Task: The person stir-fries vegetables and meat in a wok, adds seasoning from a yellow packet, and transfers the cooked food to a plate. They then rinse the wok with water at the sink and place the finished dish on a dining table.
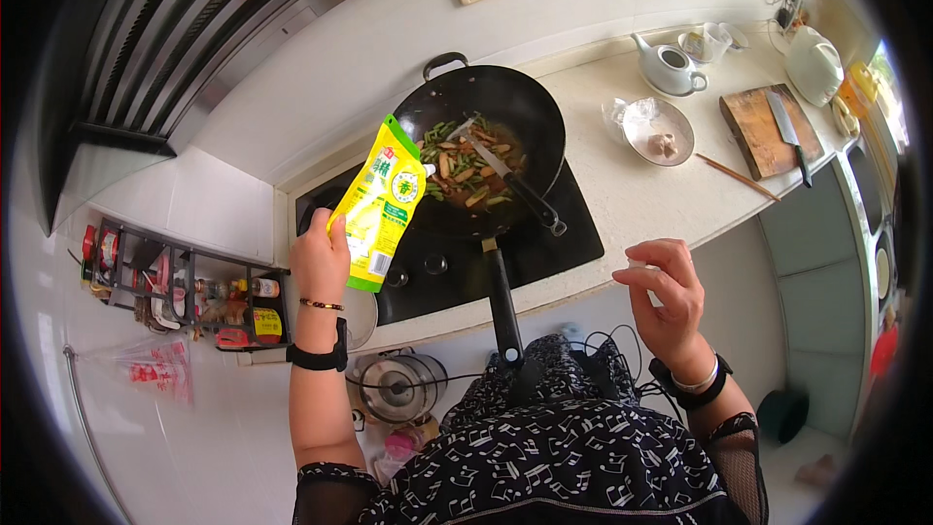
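Note:
My left hand [321, 255] grips the edge of a yellow and green seasoning pouch [385, 208], held tilted at the wok's left side. The pouch's white spout points toward the food. Between thumb and fingertips, my right hand [665, 292] pinches a small white piece [637, 265], apparently a cap, in front of the counter. Sliced meat and green vegetable pieces [463, 164] lie in the black wok [543, 102] on the black cooktop [576, 233]. A metal spatula with a black handle [532, 198] rests in the wok, its handle end over the near rim.
The wok's long handle [503, 306] points toward my body. On the counter at right stand a white bowl [681, 149], a teapot [667, 69], chopsticks [738, 177] and a cutting board [751, 138] bearing a knife [786, 124]. A seasoning rack [189, 284] hangs at left, below the range hood [219, 36].

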Available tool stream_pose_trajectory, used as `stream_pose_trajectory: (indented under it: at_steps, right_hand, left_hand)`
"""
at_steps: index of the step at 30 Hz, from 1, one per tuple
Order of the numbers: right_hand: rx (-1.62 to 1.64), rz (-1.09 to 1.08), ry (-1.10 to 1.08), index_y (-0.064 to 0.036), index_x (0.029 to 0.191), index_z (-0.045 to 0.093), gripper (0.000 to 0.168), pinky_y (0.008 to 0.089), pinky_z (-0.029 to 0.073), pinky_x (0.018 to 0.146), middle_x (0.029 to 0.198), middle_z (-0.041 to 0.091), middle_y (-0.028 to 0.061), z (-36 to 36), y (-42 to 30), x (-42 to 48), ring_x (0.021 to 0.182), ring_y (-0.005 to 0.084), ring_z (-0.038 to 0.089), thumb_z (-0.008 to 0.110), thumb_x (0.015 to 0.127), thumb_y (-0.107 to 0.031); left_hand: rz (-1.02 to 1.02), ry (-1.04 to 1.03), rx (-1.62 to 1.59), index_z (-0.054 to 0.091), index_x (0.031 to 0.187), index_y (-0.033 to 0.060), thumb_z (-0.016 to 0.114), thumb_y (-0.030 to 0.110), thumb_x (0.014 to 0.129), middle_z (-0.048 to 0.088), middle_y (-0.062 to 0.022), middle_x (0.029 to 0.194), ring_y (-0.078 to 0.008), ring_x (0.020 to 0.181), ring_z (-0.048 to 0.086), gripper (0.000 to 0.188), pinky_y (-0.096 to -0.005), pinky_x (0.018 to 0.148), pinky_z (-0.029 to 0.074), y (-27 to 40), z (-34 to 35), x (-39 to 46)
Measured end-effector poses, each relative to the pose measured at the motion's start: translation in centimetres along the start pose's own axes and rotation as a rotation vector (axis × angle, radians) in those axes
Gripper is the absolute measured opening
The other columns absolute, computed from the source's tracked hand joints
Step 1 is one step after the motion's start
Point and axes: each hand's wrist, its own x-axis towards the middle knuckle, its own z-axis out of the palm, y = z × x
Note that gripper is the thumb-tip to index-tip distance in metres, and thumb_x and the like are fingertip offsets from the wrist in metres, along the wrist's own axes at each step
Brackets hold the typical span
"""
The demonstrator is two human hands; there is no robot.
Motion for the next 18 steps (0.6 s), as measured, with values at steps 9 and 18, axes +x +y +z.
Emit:
stream_pose_trajectory:
  at_steps: [9, 18]
  right_hand:
    - [0.003, -0.009, -0.025, -0.005, 0.081, 0.065, 0.031, 0.0320, 0.047, 0.069, 0.090, 0.060, 0.0112, -0.2, -0.2, -0.3, 0.080, 0.0252, 0.057, 0.057, 0.060, 0.016]
    - [0.024, -0.005, -0.003, -0.005, 0.081, 0.065, 0.030, 0.0312, 0.047, 0.067, 0.089, 0.059, 0.0113, 0.1, 0.1, -0.2, 0.080, 0.0250, 0.057, 0.057, 0.060, 0.017]
  left_hand:
    - [0.129, -0.053, 0.082, 0.051, 0.081, 0.0077, 0.051, 0.021, 0.089, 0.060, -0.0150, 0.062, -0.0354, 0.058, 0.060, 0.016, -0.0452, 0.049, 0.044, 2.2, -0.1, 1.3]
    - [0.106, -0.037, 0.029, 0.052, 0.083, 0.0078, 0.050, 0.022, 0.090, 0.061, -0.0160, 0.063, -0.0370, 0.059, 0.059, 0.016, -0.0459, 0.049, 0.044, 2.1, -0.9, 1.4]
